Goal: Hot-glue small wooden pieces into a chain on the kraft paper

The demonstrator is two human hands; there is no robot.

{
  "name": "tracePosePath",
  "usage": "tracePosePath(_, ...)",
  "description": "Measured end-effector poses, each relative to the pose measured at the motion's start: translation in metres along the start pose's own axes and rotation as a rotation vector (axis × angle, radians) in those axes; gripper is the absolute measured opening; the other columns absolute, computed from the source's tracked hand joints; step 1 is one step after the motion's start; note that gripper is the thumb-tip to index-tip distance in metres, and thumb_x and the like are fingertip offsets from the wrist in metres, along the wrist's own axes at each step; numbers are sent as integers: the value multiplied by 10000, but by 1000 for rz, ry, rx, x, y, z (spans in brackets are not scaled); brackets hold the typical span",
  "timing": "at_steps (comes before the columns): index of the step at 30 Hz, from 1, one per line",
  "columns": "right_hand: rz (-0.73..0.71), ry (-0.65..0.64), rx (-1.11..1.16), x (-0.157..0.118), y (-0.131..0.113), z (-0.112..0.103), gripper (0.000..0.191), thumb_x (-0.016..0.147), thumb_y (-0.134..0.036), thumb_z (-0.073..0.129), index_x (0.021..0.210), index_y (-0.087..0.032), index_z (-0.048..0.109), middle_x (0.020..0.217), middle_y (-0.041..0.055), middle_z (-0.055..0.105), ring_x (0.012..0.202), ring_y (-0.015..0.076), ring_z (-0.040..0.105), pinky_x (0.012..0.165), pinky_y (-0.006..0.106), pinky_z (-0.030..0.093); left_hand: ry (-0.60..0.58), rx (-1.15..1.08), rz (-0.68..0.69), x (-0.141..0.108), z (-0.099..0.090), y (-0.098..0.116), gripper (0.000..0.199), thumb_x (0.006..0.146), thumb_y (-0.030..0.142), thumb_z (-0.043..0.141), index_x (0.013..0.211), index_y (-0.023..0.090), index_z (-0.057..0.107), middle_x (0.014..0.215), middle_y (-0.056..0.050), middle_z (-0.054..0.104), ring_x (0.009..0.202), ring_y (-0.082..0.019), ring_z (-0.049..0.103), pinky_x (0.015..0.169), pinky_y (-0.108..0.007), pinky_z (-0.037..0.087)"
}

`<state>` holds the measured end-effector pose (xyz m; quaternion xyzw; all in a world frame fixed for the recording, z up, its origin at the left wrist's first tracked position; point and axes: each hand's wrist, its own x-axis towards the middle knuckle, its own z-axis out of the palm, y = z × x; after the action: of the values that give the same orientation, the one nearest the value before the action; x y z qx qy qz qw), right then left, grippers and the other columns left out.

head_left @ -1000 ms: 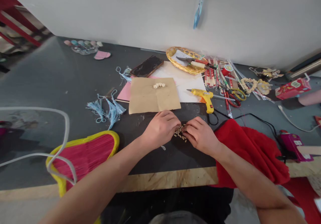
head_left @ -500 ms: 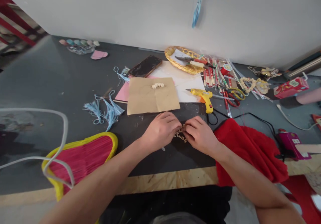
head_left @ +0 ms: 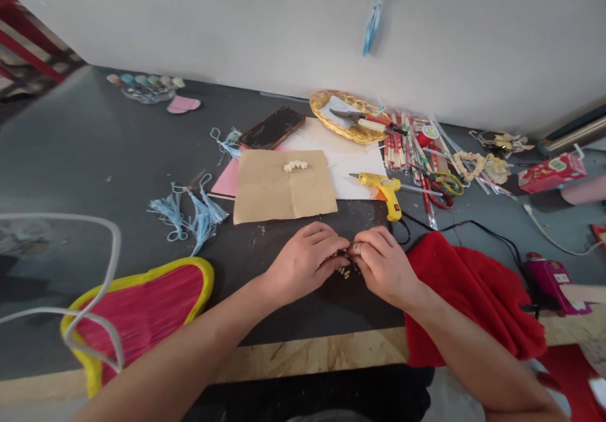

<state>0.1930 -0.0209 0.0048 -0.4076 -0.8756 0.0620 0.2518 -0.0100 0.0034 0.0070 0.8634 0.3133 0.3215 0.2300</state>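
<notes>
My left hand [head_left: 303, 263] and my right hand [head_left: 386, 267] meet low over the dark tabletop, fingertips almost touching. Between them are small pale wooden pieces [head_left: 345, 273], linked like a string of beads; part of it dangles below the fingers and the rest is hidden. Both hands are closed in a pinch on this string. Just beyond them lies a brown paper sheet [head_left: 265, 195] bearing a short curved row of cream-coloured pieces [head_left: 295, 166]. A yellow hot glue gun [head_left: 386, 188] rests to the right of the paper.
Blue tassels [head_left: 194, 214] and a pink, yellow-rimmed piece [head_left: 146, 308] lie left, crossed by a white cable [head_left: 111, 264]. A red cloth [head_left: 464, 296] is at right. Behind are a phone [head_left: 272, 128], a wicker basket [head_left: 353, 134] with pliers, wrapped chopsticks [head_left: 398, 147] and scissors [head_left: 447, 185].
My fingers have drawn closer together over the string of wooden pieces, so less of it shows. The whole view has shifted slightly.
</notes>
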Motion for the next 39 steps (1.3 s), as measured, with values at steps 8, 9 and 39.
tracePosePath(8,-41,81,60,3,-6,-1,116,920,-137,498,924,-175,607,937,85,623,869,202,553,777,365,514,10,-179,-220,-1,-3,9,140,846,105,593,944,192,642,872,-37,692,847,-171,632,755,-287,519)
tracePosePath(9,-19,119,83,4,-2,-3,100,915,-145,515,945,-181,603,943,81,618,883,199,560,795,364,514,16,-192,-238,-1,-4,9,136,846,123,602,954,193,648,883,-42,694,855,-175,635,763,-293,520)
tracePosePath(39,783,516,1222,13,54,-29,300,680,-247,711,933,-245,550,803,-51,513,610,75,499,557,225,448,238,-799,-604,2,-6,3,204,801,291,655,973,186,687,844,-30,680,782,-140,625,729,-270,511)
